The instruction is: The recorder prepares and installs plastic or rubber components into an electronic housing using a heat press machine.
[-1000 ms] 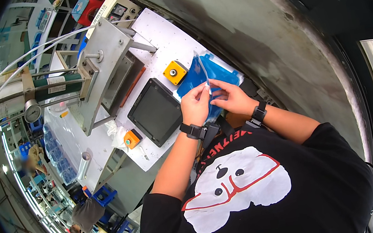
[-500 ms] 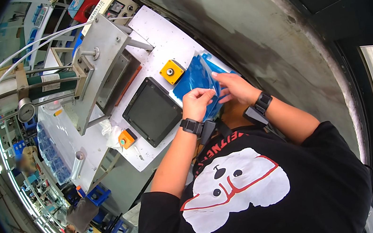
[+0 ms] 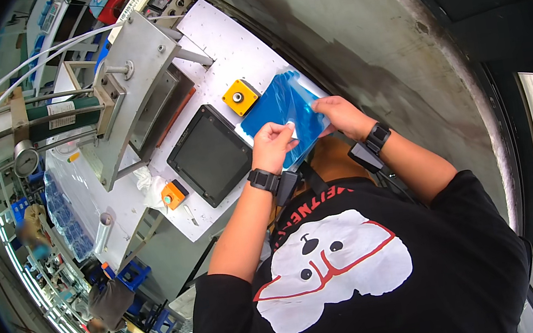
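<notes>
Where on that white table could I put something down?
The widest bare patch of the white table lies between the yellow button box, the metal press and the wall-side edge. A smaller one sits below the black panel, right of a thin pale item. Crowded: around the blue film, at the left hand and right hand.

The panel lies between the press and the sheet.

Open passage over white tabletop beyond yellow button box, metal press in the way leftward
</notes>
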The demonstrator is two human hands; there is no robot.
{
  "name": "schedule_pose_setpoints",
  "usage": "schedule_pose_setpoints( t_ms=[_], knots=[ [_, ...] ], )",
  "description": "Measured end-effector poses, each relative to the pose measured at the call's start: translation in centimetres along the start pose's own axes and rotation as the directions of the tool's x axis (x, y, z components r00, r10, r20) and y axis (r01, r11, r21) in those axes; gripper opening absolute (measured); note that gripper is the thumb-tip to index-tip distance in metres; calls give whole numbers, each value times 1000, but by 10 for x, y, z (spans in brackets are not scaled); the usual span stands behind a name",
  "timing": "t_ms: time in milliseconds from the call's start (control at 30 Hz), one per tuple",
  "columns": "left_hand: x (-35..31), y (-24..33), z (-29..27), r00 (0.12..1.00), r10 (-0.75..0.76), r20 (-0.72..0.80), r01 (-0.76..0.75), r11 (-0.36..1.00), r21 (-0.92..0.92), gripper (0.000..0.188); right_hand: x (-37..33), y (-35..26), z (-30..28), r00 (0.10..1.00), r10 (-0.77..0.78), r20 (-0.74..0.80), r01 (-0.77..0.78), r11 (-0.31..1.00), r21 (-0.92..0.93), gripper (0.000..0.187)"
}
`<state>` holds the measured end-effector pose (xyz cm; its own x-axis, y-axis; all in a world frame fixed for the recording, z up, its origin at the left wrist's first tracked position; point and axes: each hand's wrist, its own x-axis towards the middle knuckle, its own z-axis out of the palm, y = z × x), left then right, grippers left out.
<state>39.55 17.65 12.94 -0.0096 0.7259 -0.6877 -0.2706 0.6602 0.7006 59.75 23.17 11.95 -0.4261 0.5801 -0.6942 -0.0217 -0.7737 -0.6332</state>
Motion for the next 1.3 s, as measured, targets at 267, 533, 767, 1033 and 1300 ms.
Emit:
schedule_pose_setpoints(
  t_ms=[267,533,767,1033,1300],
  knots=[
    [-9,21,-29,992,97,-84,-88,991,97,15,23,27,-21,959,-257,-117,144,801,-581,27],
    [-24,68,-78,944,198,-266,-125,956,266,13,24,29,-19,858,-480,-180,97,497,-863,30],
    [-47,80,-96,925,239,-297,-130,930,343,18,32,29,8,709,-683,178,159,-91,-983,56],
    [-84,87,-111,863,436,-256,-278,831,482,23,50,32,29,853,-334,401,337,-233,-912,87],
    [-169,101,-150,661,605,-444,-373,778,506,19,52,27,39,849,-332,412,351,-228,-908,87]
  ],
)
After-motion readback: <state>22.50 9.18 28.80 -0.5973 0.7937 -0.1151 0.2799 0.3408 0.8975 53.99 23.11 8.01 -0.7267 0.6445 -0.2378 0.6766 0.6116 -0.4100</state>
